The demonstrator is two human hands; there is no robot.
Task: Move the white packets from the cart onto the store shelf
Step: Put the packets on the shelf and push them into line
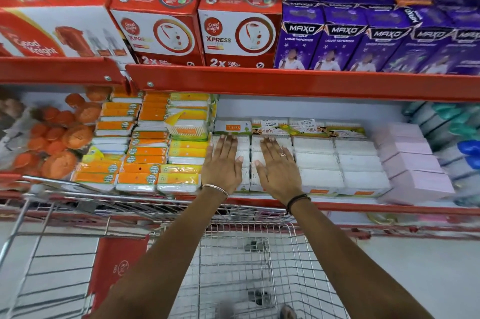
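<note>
White packets lie stacked in rows on the middle shelf, behind its red front lip. My left hand rests flat, fingers spread, on the leftmost white stack. My right hand lies flat on the stack beside it, fingers apart. Neither hand grips a packet. The wire cart stands below my arms, against the shelf; I see no white packets in its basket.
Orange and yellow packets fill the shelf to the left, with round orange items further left. Pink boxes sit to the right. Red boxes and purple Maxo boxes stand on the shelf above.
</note>
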